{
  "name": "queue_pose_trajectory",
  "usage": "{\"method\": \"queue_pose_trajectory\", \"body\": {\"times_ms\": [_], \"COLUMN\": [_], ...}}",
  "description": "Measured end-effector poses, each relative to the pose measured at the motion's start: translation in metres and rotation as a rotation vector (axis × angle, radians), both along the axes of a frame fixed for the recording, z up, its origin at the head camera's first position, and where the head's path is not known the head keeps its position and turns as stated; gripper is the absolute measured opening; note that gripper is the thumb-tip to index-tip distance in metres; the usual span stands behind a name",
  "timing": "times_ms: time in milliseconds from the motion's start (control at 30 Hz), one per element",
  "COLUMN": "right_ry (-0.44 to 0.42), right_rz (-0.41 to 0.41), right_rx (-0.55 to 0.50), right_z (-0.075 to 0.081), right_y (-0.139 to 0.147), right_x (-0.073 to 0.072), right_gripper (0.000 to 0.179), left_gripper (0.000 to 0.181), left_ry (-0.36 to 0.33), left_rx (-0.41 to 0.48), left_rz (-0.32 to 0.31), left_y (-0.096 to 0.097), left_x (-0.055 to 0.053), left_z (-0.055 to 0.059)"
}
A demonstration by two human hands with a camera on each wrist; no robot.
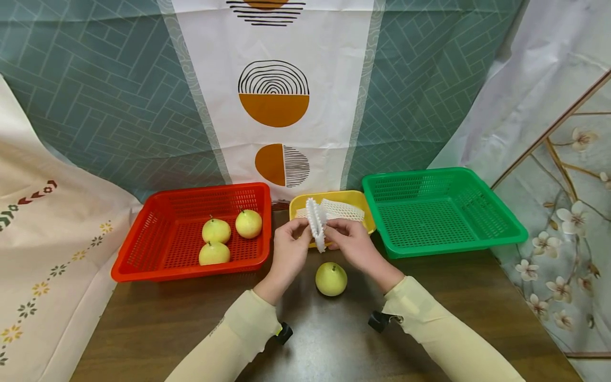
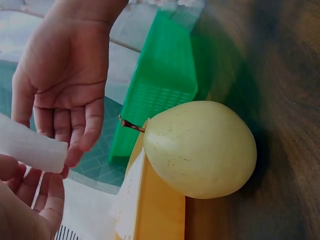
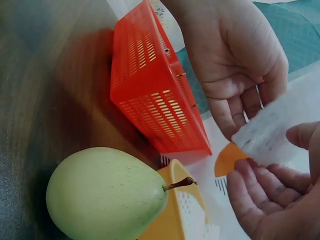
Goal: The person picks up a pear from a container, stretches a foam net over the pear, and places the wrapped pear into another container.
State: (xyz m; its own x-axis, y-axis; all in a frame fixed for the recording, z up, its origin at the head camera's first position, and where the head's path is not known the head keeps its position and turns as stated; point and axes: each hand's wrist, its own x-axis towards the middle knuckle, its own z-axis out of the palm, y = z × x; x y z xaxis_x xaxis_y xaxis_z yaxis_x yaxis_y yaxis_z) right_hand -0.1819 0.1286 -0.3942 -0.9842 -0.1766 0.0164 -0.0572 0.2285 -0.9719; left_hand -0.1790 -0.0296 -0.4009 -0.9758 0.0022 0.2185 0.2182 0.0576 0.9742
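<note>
Between both hands a white foam fruit net (image 1: 315, 225) is held upright above the front rim of a small yellow basket (image 1: 298, 202). My left hand (image 1: 290, 250) pinches its left side, and my right hand (image 1: 354, 245) has its thumb and fingers on the right side. In the right wrist view the flattened net (image 3: 280, 132) spans the two hands. Below them a yellow-green pear (image 1: 331, 279) stands on the table, stem up, touched by neither hand. More white foam nets (image 1: 346, 210) lie in the yellow basket.
To the left a red basket (image 1: 191, 271) holds three pears (image 1: 249, 224). At the right stands a green basket (image 1: 420, 223) with nothing visible in it. The brown wooden table (image 1: 191, 318) runs beneath, and a patterned cloth (image 1: 305, 132) hangs behind.
</note>
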Motion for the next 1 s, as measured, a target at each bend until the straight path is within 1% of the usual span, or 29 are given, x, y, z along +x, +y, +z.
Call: {"method": "queue_pose_trajectory", "body": {"times_ms": [100, 167, 200, 233, 333, 367, 433, 567, 667, 733, 833, 933, 1000], "right_ry": [0.000, 0.002, 0.006, 0.011, 0.017, 0.021, 0.022, 0.027, 0.037, 0.038, 0.040, 0.030, 0.020], "right_rz": [0.004, 0.006, 0.014, 0.025, 0.047, 0.053, 0.052, 0.031, -0.004, -0.031, -0.041, -0.022, -0.006], "right_rx": [-0.017, -0.029, -0.035, -0.038, -0.045, -0.047, -0.048, -0.035, 0.012, 0.038, 0.052, 0.036, 0.026], "right_z": [0.001, 0.001, 0.001, 0.001, -0.001, -0.002, -0.003, -0.004, -0.003, -0.003, -0.003, -0.003, -0.004], "right_y": [0.000, 0.001, 0.001, 0.002, 0.004, 0.004, 0.006, 0.009, 0.012, 0.013, 0.014, 0.015, 0.015], "right_x": [0.001, 0.002, 0.001, 0.001, 0.000, 0.000, 0.000, 0.000, 0.001, 0.001, 0.002, 0.003, 0.005], "right_gripper": [0.040, 0.041, 0.041, 0.041, 0.040, 0.039, 0.039, 0.040, 0.042, 0.041, 0.040, 0.037, 0.034], "left_gripper": [0.021, 0.023, 0.023, 0.024, 0.026, 0.027, 0.028, 0.029, 0.030, 0.029, 0.026, 0.022, 0.020], "left_ry": [0.057, 0.053, 0.032, -0.001, -0.092, -0.106, -0.124, -0.106, -0.079, -0.081, -0.104, -0.124, -0.124], "left_rx": [-0.088, -0.088, -0.081, -0.045, 0.020, 0.002, -0.006, -0.062, -0.079, -0.074, -0.063, -0.063, -0.063], "left_rz": [0.020, 0.004, -0.014, -0.042, -0.116, -0.128, -0.149, -0.151, -0.149, -0.145, -0.130, -0.114, -0.107], "left_y": [-0.001, -0.002, -0.002, -0.002, -0.001, -0.001, -0.001, -0.002, -0.003, -0.003, -0.003, -0.004, -0.004], "left_x": [0.000, 0.000, 0.000, 0.001, 0.001, 0.001, 0.002, 0.010, 0.015, 0.016, 0.017, 0.017, 0.017], "left_z": [-0.004, -0.005, -0.006, -0.005, -0.005, -0.004, -0.001, 0.013, 0.022, 0.024, 0.024, 0.023, 0.022]}}
